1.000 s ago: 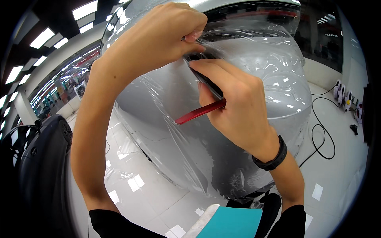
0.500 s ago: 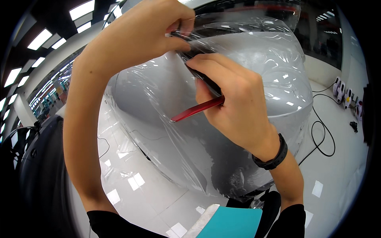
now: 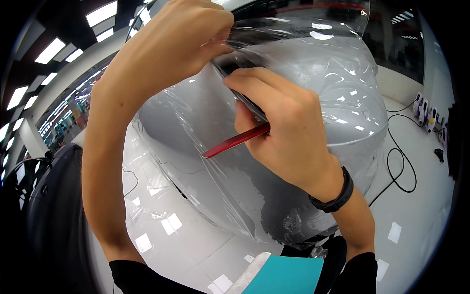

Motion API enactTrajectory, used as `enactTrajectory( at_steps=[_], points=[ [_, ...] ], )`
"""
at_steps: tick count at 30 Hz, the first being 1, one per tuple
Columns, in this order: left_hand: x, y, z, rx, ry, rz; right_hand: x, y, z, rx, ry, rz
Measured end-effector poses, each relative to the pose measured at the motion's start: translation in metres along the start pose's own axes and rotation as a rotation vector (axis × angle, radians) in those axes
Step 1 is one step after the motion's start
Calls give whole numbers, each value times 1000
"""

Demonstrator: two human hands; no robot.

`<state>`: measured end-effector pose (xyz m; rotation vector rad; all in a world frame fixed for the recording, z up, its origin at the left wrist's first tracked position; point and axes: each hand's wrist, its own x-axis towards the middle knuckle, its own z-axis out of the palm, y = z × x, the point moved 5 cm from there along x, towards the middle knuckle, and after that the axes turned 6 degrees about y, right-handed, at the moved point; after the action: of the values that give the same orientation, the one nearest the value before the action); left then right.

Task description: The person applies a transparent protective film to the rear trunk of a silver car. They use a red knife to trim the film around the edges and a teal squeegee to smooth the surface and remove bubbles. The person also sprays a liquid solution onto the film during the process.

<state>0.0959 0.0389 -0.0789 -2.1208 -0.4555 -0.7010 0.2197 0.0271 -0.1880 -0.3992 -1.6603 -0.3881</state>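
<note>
A clear plastic film [image 3: 342, 73] lies wrinkled over a silver-grey car body panel [image 3: 186, 117]. My left hand [image 3: 196, 32] is closed, pinching the film near the top of the panel. My right hand [image 3: 286, 115] grips a slim, tapered red tool [image 3: 235, 141] whose end points down and left. Its working end, if any, is hidden in the hand. Beneath the right fingers runs a dark strip [image 3: 252, 104]; whether it is held or part of the car I cannot tell. The right fingertips are close to the film, just below the left hand.
A teal flat card [image 3: 289, 275] with a pale fuzzy edge sits at my waist. On the right, a black cable [image 3: 404, 183] loops over the shiny floor [image 3: 196, 250], near several white plugs or devices [image 3: 420, 109]. A dark vehicle [image 3: 54, 210] stands at left.
My left hand has pulled the film slightly up, with its fingers folded further in. The right hand and red tool have shifted a little left and down.
</note>
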Motion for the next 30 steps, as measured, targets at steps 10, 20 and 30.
enactTrajectory(
  at_steps=[10, 20, 30],
  points=[
    [3, 3, -7, -31, -84, -93, 0, 0, 0, 11, 10, 2],
    [-2, 2, -2, 25, -9, 8, 0, 0, 0, -4, 5, 10],
    [-3, -5, -4, -88, -39, -45, -1, 2, -4, 34, 39, 15]
  ],
)
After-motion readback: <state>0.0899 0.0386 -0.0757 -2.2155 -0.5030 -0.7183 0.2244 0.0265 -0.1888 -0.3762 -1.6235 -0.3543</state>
